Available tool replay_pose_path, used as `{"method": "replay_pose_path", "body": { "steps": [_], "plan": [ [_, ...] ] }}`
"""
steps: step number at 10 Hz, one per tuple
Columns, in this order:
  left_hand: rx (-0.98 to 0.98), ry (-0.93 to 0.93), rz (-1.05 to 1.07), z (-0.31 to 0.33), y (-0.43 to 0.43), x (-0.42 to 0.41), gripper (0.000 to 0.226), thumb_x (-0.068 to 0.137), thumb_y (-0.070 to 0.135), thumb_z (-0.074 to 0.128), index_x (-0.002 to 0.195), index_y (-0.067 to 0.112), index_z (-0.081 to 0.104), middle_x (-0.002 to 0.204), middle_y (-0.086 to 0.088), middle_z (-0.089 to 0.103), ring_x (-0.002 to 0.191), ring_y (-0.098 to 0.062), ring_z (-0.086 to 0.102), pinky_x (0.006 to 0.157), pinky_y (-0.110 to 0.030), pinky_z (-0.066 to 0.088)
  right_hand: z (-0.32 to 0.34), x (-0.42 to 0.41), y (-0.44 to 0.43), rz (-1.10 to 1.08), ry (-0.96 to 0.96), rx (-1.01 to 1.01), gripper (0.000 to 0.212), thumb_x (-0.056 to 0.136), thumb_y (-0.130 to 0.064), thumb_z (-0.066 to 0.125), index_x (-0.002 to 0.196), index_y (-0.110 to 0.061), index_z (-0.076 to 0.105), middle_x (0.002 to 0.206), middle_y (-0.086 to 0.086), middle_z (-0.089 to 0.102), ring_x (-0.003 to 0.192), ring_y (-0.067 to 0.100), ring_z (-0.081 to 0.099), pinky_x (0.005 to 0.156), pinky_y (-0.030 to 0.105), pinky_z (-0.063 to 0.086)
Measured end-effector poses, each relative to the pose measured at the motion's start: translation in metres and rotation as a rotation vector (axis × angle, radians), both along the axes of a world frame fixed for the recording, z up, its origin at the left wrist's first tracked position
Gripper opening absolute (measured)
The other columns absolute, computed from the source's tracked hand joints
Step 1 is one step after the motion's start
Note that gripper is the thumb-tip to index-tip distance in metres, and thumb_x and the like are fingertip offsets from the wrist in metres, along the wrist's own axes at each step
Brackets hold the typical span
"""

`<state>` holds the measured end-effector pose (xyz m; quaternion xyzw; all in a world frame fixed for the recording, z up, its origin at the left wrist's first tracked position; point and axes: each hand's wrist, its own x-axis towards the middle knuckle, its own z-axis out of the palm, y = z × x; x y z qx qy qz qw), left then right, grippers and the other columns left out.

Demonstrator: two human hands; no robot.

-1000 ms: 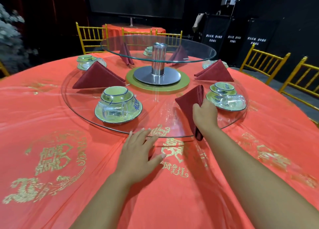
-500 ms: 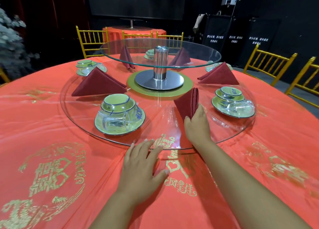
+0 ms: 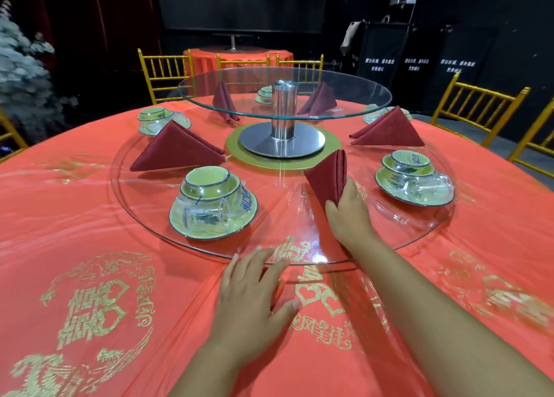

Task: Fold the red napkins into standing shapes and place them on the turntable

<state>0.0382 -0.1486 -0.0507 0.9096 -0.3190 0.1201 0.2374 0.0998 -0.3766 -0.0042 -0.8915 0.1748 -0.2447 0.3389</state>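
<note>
**Banquet hall, dressed for a wedding feast**

Big round table [image 3: 494, 187] up front, under a red cloth [image 3: 90, 217] stamped with gold double-happiness signs [image 3: 93, 309] and hearts [image 3: 317, 294]. On it, a two-tier glass turntable [image 3: 284, 211] on a steel post [image 3: 284, 109], ringed with wrapped bowl sets [image 3: 212, 199], a napkin [image 3: 177, 151] folded to a peak between them. Gilt chairs [image 3: 163, 73] drawn up round the far side. Further back, a second table [image 3: 204, 61] in the same red, a large dark screen [image 3: 239, 4] above it, black boards [image 3: 379, 61] with white Chinese lettering at right, a frosted tree [image 3: 24, 76] at far left.
</note>
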Motion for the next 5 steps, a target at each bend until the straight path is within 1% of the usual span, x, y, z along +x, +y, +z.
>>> {"method": "replay_pose_path", "body": {
  "steps": [1, 2, 3, 4, 5],
  "plan": [
    [-0.011, 0.003, -0.004, 0.000, 0.000, 0.000, 0.061, 0.077, 0.065, 0.045, 0.130, 0.036, 0.050, 0.143, 0.010, 0.042, 0.137, -0.014, 0.032, 0.117, -0.034, 0.000, 0.000, -0.005, -0.003, 0.030, 0.013, -0.009, 0.062, 0.087, -0.008, 0.051, 0.144, -0.004, 0.026, 0.134, 0.018, 0.047, 0.118, 0.034, 0.048, 0.091, 0.033, 0.039],
    [-0.012, 0.004, -0.002, 0.000, 0.000, 0.001, 0.062, 0.077, 0.066, 0.043, 0.131, 0.037, 0.050, 0.145, 0.011, 0.040, 0.138, -0.013, 0.029, 0.117, -0.034, -0.002, 0.000, -0.008, -0.004, 0.028, 0.040, -0.017, 0.067, 0.089, -0.013, 0.053, 0.146, -0.005, 0.021, 0.138, 0.018, 0.044, 0.121, 0.033, 0.045, 0.095, 0.034, 0.039],
    [-0.016, 0.013, 0.003, 0.001, 0.001, 0.001, 0.061, 0.076, 0.065, 0.045, 0.130, 0.037, 0.051, 0.144, 0.011, 0.041, 0.138, -0.013, 0.030, 0.116, -0.032, -0.004, 0.004, -0.015, -0.001, 0.029, 0.099, -0.011, 0.070, 0.089, -0.018, 0.057, 0.146, -0.003, 0.018, 0.139, 0.019, 0.043, 0.123, 0.034, 0.044, 0.098, 0.038, 0.039],
    [-0.049, 0.016, -0.024, -0.001, 0.001, 0.002, 0.058, 0.080, 0.061, 0.050, 0.132, 0.036, 0.051, 0.145, 0.015, 0.037, 0.140, -0.011, 0.025, 0.117, -0.030, -0.005, 0.004, -0.028, 0.002, 0.045, 0.174, -0.022, 0.069, 0.088, -0.021, 0.059, 0.144, -0.001, 0.023, 0.137, 0.019, 0.043, 0.122, 0.033, 0.044, 0.098, 0.037, 0.040],
    [-0.327, 0.073, -0.010, 0.007, 0.000, 0.001, 0.037, 0.084, 0.031, 0.071, 0.120, 0.036, 0.062, 0.134, 0.022, 0.044, 0.133, -0.006, 0.040, 0.116, -0.022, 0.012, 0.012, -0.064, 0.002, 0.078, 0.147, -0.032, 0.061, 0.087, -0.022, 0.063, 0.140, -0.008, 0.035, 0.137, 0.010, 0.045, 0.128, 0.028, 0.041, 0.099, 0.031, 0.035]
  ]
}}
